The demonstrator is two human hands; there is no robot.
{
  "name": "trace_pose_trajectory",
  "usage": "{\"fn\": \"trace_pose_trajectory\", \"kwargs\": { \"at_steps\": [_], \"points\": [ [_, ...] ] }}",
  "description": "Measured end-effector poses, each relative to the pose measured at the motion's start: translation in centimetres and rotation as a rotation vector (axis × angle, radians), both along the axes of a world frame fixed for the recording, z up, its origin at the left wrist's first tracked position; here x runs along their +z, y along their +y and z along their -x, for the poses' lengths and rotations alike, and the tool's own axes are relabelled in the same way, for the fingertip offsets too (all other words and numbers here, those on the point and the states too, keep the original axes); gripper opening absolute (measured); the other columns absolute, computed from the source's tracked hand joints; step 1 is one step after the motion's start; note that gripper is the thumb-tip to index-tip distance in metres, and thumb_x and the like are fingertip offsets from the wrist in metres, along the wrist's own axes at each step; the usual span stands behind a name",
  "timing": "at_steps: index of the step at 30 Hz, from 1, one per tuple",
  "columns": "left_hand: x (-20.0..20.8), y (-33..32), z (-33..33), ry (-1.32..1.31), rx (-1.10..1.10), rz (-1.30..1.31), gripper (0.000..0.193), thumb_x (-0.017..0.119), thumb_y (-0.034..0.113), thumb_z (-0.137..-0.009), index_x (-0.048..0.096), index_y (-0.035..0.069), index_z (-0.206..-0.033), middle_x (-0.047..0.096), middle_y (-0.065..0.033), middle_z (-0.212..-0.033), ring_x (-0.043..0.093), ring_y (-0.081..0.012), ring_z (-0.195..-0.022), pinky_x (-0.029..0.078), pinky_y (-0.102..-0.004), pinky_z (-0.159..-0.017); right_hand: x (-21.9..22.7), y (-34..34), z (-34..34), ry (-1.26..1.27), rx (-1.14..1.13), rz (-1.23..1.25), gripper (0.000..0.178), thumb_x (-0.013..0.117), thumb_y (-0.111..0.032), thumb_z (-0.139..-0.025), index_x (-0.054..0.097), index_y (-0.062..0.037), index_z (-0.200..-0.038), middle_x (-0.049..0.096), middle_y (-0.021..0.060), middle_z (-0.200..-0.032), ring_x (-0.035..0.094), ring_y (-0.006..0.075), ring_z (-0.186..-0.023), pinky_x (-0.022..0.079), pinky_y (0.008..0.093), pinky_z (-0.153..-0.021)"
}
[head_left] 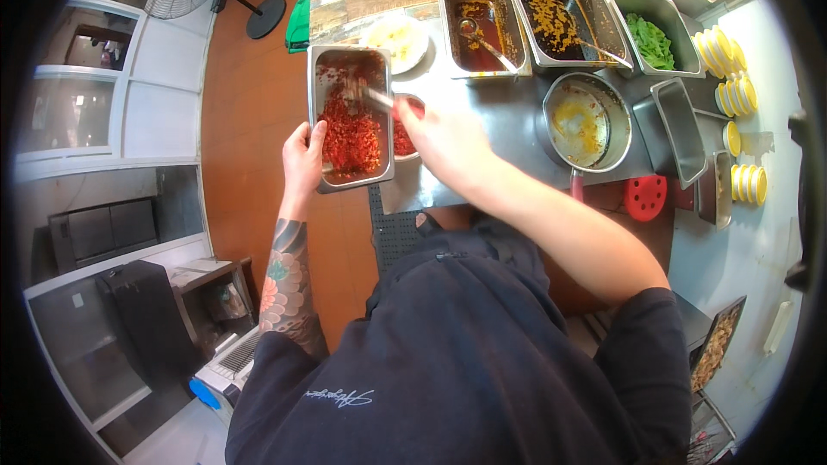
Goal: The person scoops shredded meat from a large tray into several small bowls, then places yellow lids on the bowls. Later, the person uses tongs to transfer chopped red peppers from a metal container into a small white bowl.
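Observation:
My left hand (pixel 303 159) is closed around the left rim of a deep steel pan (pixel 387 174), thumb over the edge. Crushed red chili flakes (pixel 351 135) lie in this pan, thickest in its nearer half. My right hand (pixel 435 139) reaches across the pan's right side, closed on a short utensil (pixel 376 98). The utensil's broad end is among the flakes and somewhat blurred; I cannot make out its exact kind. Partly hidden behind the pan and my right hand is a round bowl (pixel 417 102) with more red flakes.
Behind stands a white bowl (pixel 418 43) of pale food. Two steel pans of dark oily sauce (pixel 448 26) (pixel 616 26) hold ladles. Right of them are a pan of green leaves (pixel 652 41), a saucepan (pixel 594 159) and yellow-and-white stacks (pixel 718 52). A fan (pixel 265 17) stands left.

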State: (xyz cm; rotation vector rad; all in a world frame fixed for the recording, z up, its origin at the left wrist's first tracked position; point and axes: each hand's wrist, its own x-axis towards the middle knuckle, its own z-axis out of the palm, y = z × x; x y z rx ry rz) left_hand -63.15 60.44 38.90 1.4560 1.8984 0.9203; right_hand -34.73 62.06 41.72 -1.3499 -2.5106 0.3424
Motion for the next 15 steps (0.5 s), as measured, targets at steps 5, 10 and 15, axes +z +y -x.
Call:
{"fn": "trace_pose_trajectory", "kwargs": {
  "at_steps": [5, 10, 15],
  "points": [
    [3.9, 2.3, 0.5, -0.083, -0.252, 0.305, 0.022, 0.065, 0.02, -0.099, 0.057, 0.0, -0.093, 0.048, 0.0004, -0.073, 0.044, -0.0078, -0.067, 0.044, -0.0267, -0.059, -0.6, 3.3, 1.3, -0.032, -0.107, -0.246, 0.04, 0.058, -0.009, -0.089, 0.06, 0.0003, -0.128, 0.069, 0.0084, -0.069, 0.071, 0.0245, -0.066, 0.057, 0.0387, -0.056],
    [5.9, 3.4, 0.0, 0.008, -0.211, 0.541, 0.02, 0.06, 0.012, -0.1, 0.056, -0.001, -0.114, 0.064, -0.0075, -0.098, 0.068, -0.0186, -0.086, 0.064, -0.0389, -0.068, -0.7, 2.1, 2.0, -0.021, -0.158, -0.054, 0.044, 0.06, -0.011, -0.089, 0.058, 0.005, -0.13, 0.07, 0.0108, -0.074, 0.071, 0.0255, -0.07, 0.057, 0.0374, -0.058],
    [5.1, 3.9, -0.3, -0.159, -0.19, 0.522, 0.019, 0.059, 0.012, -0.101, 0.056, 0.001, -0.116, 0.064, -0.0083, -0.104, 0.067, -0.0181, -0.084, 0.061, -0.0348, -0.065, -0.3, 0.5, 3.0, -0.043, -0.124, 0.216, 0.058, 0.063, -0.017, -0.087, 0.051, 0.0109, -0.137, 0.072, 0.0162, -0.084, 0.072, 0.0277, -0.077, 0.058, 0.0396, -0.065]
  ]
}}
